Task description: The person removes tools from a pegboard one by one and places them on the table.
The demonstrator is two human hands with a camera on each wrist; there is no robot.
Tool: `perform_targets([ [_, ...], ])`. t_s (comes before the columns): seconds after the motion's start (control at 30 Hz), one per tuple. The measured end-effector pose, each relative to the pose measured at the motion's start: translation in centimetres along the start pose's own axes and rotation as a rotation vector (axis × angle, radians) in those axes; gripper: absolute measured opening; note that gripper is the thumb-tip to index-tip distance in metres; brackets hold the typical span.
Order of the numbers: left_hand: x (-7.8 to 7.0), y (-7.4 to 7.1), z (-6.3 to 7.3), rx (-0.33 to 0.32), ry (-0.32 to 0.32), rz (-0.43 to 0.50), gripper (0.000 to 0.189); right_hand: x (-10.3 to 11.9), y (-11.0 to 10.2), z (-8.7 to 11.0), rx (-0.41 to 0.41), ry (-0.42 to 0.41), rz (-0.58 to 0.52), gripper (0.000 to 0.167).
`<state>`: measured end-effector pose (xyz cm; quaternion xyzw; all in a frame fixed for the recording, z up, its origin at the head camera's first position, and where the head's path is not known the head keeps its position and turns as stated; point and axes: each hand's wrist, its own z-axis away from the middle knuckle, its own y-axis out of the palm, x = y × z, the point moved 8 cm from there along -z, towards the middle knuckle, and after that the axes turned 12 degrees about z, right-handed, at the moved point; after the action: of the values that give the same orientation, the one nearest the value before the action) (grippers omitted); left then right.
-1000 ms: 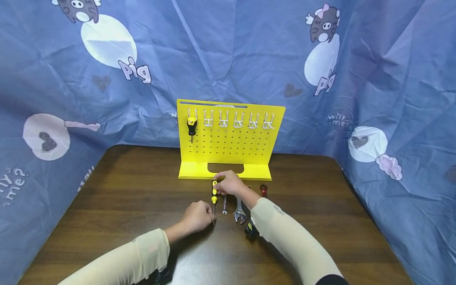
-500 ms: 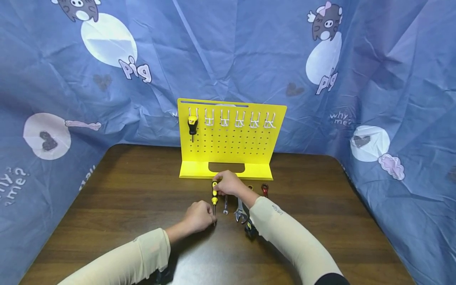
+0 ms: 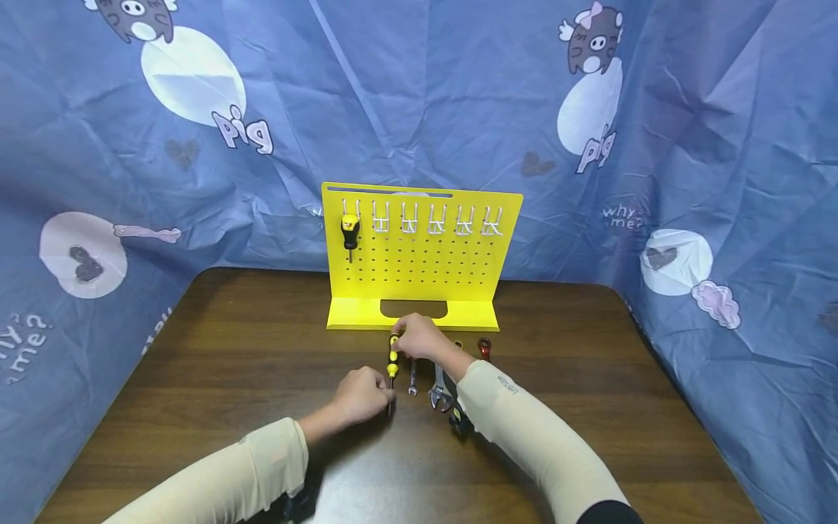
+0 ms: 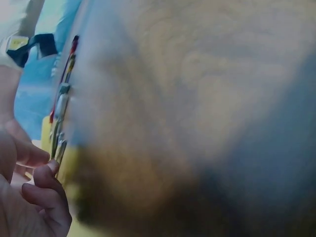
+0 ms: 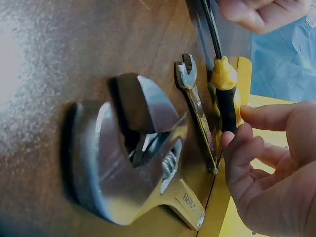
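Observation:
A screwdriver (image 3: 393,357) with a yellow and black handle lies lengthwise in front of the yellow pegboard. My right hand (image 3: 420,337) pinches its handle between thumb and fingers, plainly seen in the right wrist view. At the other end, my left hand (image 3: 362,395) pinches the shaft near the tip; its curled fingers (image 4: 47,185) show in the left wrist view. Just right of the screwdriver lies a small open-end wrench (image 5: 195,106). Beyond that is an adjustable wrench (image 5: 133,163), partly covered by my right arm in the head view.
The yellow pegboard (image 3: 419,273) stands at the table's back, with a row of white hooks (image 3: 436,220). A stubby screwdriver (image 3: 350,230) hangs on the leftmost hook. A red-handled wrench (image 3: 484,348) and a black and yellow tool (image 3: 459,421) lie around my right forearm.

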<state>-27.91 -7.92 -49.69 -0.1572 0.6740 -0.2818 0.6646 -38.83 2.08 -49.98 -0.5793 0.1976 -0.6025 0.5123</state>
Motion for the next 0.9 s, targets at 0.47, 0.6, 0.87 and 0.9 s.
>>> perform_targets([
  [0.47, 0.9, -7.3, -5.9, -0.17, -0.043, 0.038, 0.021, 2.0, -4.3, -1.3, -0.225, -0.142, -0.119, 0.025],
  [0.6, 1.7, -9.5, -8.2, -0.253, -0.032, 0.144, 0.025, 3.9, -6.2, -1.8, -0.338, -0.206, -0.181, 0.024],
  [0.87, 2.4, -13.1, -11.0, -0.427, 0.007, 0.342, 0.049, 7.7, -8.8, -2.7, -0.503, -0.301, -0.252, 0.033],
  [0.9, 2.3, -13.5, -11.2, -0.449, 0.019, 0.357, 0.048, 8.2, -9.1, -2.8, -0.518, -0.315, -0.246, 0.036],
])
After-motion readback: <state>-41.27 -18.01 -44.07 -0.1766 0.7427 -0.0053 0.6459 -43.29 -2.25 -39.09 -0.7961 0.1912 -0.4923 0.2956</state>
